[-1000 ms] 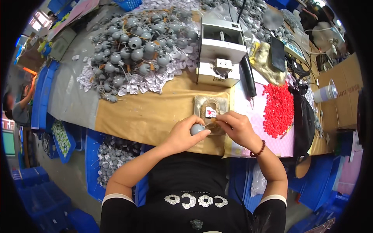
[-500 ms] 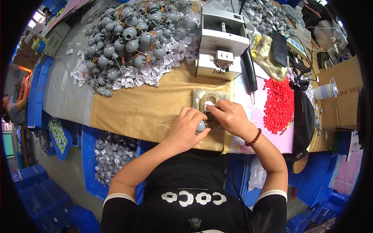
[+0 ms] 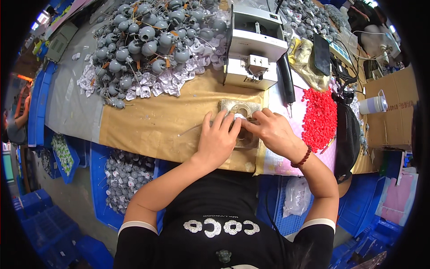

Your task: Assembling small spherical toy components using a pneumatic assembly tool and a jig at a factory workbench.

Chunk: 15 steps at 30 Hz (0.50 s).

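My two hands meet over a square metal fixture plate [image 3: 227, 105] at the table's front edge. A small white plastic piece [image 3: 240, 116] shows between their fingertips. My left hand [image 3: 217, 141] is closed, its bent fingers and thumb at the left side of the piece. Out from under that hand, a thin pale wire [image 3: 188, 130] runs to the left. My right hand [image 3: 277, 136], a dark red bead bracelet on its wrist, pinches at the right side of the piece. Fingers cover most of what sits in the fixture; no grey ball shows there.
Grey ball-shaped housings [image 3: 148, 33] with wires are heaped over white plastic parts [image 3: 168, 83]. Behind the fixture stands a white bench machine [image 3: 251, 47], with a black electric screwdriver [image 3: 286, 80] beside it. Red small parts [image 3: 319, 119] lie right. A blue bin [image 3: 99, 188] stands below.
The grey ball seen under my left hand is now hidden. My left fingers have straightened and reach further over the fixture; the wire shows longer. My right hand has shifted slightly right.
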Each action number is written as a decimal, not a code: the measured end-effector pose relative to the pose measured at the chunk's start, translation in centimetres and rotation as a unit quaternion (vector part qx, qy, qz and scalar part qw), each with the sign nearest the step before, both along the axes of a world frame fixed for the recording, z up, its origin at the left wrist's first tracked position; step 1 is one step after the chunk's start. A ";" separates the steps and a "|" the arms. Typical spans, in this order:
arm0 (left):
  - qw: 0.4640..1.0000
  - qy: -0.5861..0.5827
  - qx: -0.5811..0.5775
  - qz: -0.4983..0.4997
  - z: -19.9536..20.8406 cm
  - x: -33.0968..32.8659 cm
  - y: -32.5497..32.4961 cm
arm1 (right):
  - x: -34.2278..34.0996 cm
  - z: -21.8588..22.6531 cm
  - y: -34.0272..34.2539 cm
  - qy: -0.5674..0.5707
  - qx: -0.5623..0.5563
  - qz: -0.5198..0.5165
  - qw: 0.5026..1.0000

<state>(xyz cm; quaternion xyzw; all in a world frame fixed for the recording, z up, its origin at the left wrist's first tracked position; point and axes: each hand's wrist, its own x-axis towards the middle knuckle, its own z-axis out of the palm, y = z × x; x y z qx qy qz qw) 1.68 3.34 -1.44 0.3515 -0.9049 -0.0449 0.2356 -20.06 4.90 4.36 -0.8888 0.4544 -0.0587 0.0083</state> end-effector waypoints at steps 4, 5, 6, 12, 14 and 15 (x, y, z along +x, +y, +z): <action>0.999 -0.016 -0.026 -0.013 -0.2 0.1 0.0 | 0.4 1.0 -0.2 0.047 -0.050 0.016 0.998; 0.999 -0.016 -0.030 -0.015 -0.2 0.1 0.0 | 0.4 1.0 -0.2 0.030 -0.037 0.015 0.999; 0.999 -0.016 -0.034 -0.017 -0.2 0.1 0.0 | 0.2 1.0 -0.1 0.013 -0.024 0.014 1.000; 0.999 -0.008 -0.034 -0.042 -0.4 0.0 -0.5 | -3.4 -0.8 0.9 -0.257 0.184 -0.166 0.934; 0.998 0.002 -0.033 -0.047 -0.4 0.0 -0.7 | -3.6 -1.9 1.2 -0.324 0.197 -0.229 0.896; 0.998 0.006 -0.031 -0.048 -0.4 0.1 -0.7 | -3.5 -2.6 1.5 -0.357 0.200 -0.251 0.877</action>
